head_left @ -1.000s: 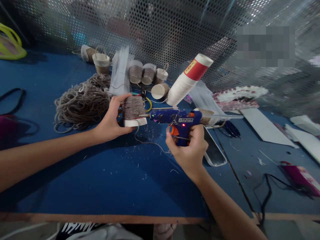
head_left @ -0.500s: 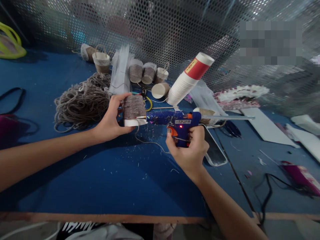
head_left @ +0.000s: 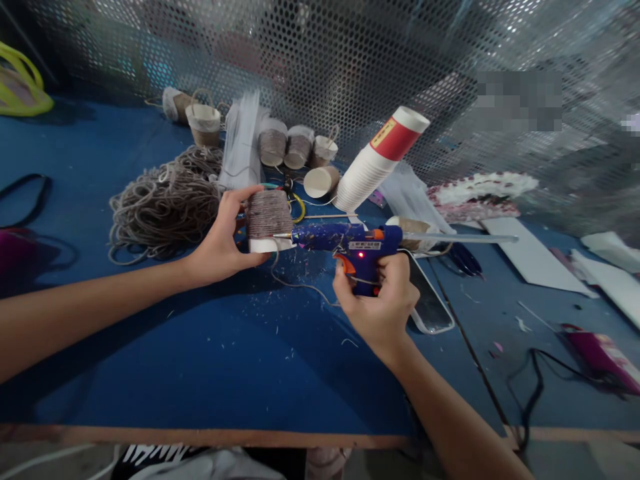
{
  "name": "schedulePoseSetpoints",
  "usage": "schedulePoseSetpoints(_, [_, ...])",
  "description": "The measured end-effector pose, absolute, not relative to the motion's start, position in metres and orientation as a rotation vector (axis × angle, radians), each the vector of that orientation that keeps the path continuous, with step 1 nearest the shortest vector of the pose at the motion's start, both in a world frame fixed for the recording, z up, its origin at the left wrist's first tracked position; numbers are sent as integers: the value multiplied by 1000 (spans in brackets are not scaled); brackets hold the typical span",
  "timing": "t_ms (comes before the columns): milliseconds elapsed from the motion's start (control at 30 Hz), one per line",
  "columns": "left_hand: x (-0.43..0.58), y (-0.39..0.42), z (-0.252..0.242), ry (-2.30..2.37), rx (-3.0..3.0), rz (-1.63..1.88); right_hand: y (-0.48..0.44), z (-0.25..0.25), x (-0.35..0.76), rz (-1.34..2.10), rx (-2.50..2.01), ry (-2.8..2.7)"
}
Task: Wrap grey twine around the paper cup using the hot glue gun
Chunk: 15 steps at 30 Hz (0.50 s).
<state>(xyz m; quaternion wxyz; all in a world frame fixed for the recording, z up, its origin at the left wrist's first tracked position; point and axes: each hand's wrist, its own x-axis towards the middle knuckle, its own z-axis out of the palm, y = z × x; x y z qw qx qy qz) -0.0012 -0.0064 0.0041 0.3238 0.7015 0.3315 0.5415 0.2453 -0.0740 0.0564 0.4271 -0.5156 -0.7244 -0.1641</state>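
My left hand grips a white paper cup between thumb and fingers. Grey-brown cord is wound round most of it, leaving a white band bare at its lower edge. In my right hand is a blue hot glue gun, with a finger at its orange trigger and a red light glowing. Its metal nozzle reaches the cup where the cord meets the white band; whether it touches I cannot tell. A clear glue stick sticks out of the gun's back. From the cup a loose cord end trails over the table.
Left of the cup lies a heap of grey cord. Behind stand several cord-wrapped cups and a leaning stack of paper cups. A phone lies beside my right hand. A perforated metal screen rises behind the table.
Hands, cup and glue gun are almost where they were. The glue stick's rear end sits slightly farther right and lower.
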Motion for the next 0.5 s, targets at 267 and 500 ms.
schedulePoseSetpoints(267, [-1,-5,1,830,1793,1427,-71,56,248,-452,-1207,-1811])
schedulePoseSetpoints(500, [1,-3,-3,789,1752,1471,-72,59,248,-464,-1193,-1806])
